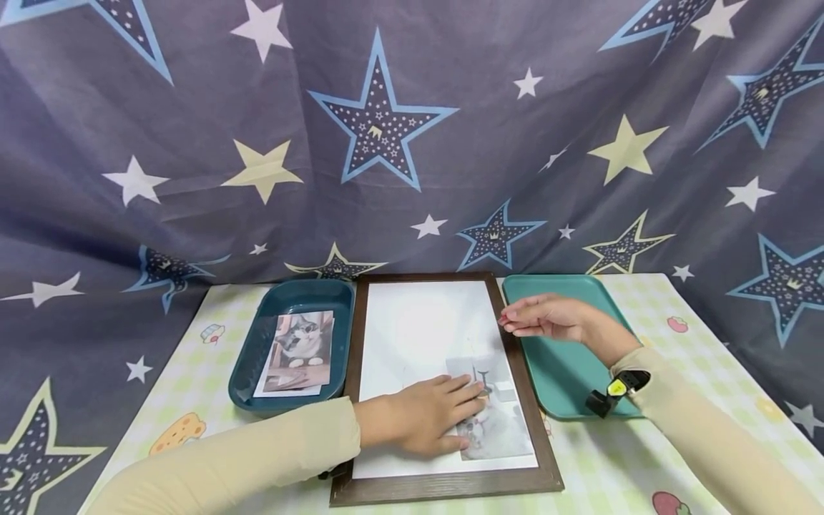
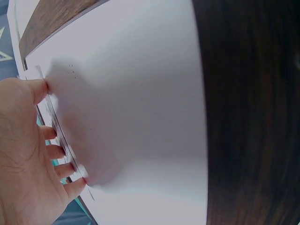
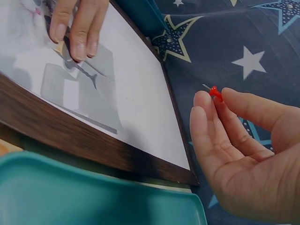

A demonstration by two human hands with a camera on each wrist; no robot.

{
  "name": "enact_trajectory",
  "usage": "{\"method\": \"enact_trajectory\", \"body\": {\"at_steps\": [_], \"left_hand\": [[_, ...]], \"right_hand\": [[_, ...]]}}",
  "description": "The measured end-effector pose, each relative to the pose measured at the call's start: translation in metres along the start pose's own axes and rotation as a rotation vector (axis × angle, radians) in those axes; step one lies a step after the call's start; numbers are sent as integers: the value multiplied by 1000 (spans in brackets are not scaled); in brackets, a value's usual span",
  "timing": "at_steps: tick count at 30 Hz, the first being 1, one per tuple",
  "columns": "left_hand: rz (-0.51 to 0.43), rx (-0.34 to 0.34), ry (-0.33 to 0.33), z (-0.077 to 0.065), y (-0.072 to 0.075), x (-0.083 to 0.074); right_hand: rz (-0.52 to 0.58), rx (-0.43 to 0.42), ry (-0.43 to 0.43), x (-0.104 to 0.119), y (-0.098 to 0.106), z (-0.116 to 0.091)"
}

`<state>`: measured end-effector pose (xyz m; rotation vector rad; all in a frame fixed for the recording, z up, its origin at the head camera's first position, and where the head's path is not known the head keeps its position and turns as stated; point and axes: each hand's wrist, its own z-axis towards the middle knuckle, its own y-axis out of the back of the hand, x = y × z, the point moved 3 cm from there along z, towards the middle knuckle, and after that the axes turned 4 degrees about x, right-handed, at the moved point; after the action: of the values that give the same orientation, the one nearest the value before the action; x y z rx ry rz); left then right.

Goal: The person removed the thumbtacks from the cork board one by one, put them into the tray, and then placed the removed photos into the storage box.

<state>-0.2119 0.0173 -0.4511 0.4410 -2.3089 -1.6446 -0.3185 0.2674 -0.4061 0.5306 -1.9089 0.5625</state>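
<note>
A white board in a brown wooden frame (image 1: pixel 444 488) lies on the table. On its lower right part rests a photo print (image 1: pixel 505 436) of a pale cat, partly covered by my left hand (image 1: pixel 431 418). That hand presses on the print with spread, nearly straight fingers; its fingertips (image 2: pixel 57 151) touch the paper in the left wrist view. My right hand (image 1: pixel 547 317) is raised over the frame's right side and the green tray. Between thumb and fingers it pinches a red push pin (image 3: pixel 215 92), whose metal point faces away from the hand.
Left of the frame stands a dark teal bin (image 1: pixel 247 357) holding cat photos (image 1: pixel 302 350). A flat green tray (image 1: pixel 560 386) lies at the frame's right. A checked cloth (image 1: pixel 682 400) covers the table, and a grey star-patterned curtain (image 1: pixel 399 222) hangs behind.
</note>
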Motion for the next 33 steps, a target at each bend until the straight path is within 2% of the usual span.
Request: {"method": "enact_trajectory", "body": {"at_steps": [9, 16, 26, 33], "left_hand": [[-4, 11, 1, -1, -3, -1], [10, -20, -9, 0, -6, 0], [-3, -15, -7, -1, -4, 0], [4, -15, -5, -1, -2, 1]], "right_hand": [[5, -7, 14, 5, 20, -14], [31, -11, 32, 11, 33, -20], [49, -44, 24, 13, 50, -28], [43, -131, -1, 14, 62, -34]]}}
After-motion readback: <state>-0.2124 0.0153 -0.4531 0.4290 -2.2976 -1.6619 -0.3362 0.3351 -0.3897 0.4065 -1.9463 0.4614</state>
